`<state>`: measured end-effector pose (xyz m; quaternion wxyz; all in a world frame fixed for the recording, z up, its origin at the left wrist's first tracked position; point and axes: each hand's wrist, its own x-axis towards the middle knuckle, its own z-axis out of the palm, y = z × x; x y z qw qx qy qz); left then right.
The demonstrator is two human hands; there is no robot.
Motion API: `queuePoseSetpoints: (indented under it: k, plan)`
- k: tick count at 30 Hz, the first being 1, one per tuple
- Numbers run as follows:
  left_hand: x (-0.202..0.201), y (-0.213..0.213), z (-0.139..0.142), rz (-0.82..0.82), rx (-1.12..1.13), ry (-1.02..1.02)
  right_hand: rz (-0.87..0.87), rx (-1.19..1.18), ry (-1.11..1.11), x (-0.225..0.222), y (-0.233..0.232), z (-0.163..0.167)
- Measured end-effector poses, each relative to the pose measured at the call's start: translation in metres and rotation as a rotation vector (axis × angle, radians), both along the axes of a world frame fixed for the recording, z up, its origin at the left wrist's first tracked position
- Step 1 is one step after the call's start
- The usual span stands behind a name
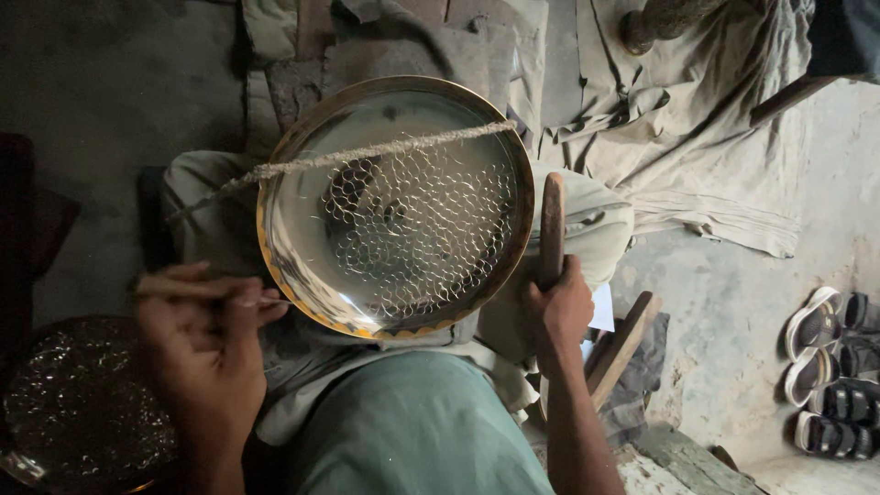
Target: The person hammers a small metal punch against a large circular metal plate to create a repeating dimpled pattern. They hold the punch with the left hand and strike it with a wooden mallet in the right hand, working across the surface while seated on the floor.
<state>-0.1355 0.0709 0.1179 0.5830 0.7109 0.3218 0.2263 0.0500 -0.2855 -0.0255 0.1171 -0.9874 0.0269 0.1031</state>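
At centre, a round, polished metal plate (396, 207) is lying tilted on the person's lap, its gold-toned rim scalloped at 6 o'clock. Its mirror-smooth bowl is carrying a scale-like net of curved engraved lines, densest from centre toward 3 o'clock. A rough twisted cord (367, 154) is stretching across the plate from 9 to 1 o'clock. The left hand (206, 344), at 8 o'clock of the plate, is pinching a thin stick-like tool (197, 289), its fine tip touching the rim. The right hand (557, 307), at 4 o'clock, is gripping a smooth wooden mallet (551, 229) standing upright just beside the rim. A second, dark pitted dish (78, 403) is sitting at 8 o'clock, near the left wrist. Crumpled beige cloth (678, 137) is lying at 1 o'clock; sandals (830, 367) are resting at 4 o'clock on the dusty floor.
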Motion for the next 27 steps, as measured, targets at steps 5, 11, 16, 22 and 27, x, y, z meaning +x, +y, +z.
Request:
queuePoseSetpoints:
  k: [5, 11, 16, 22, 27]
  plan:
    - [0.015, -0.007, -0.018, -0.021, -0.173, -0.190, -0.003, 0.016, 0.003, -0.001, -0.001, 0.000]
    - [0.037, -0.026, -0.028, -0.079, -0.085, -0.053, 0.037, 0.003, -0.021, 0.001, -0.002, -0.006]
    - [0.062, -0.036, -0.033, -0.207, 0.040, -0.053, -0.018, 0.064, 0.054, 0.008, -0.007, 0.005]
    - [0.073, -0.046, -0.045, -0.141, 0.060, -0.026, -0.056, 0.617, 0.156, 0.023, -0.010, 0.075]
    - [0.061, -0.062, -0.055, -0.019, 0.188, -0.067, 0.157, 0.984, 0.036, 0.038, 0.042, 0.139]
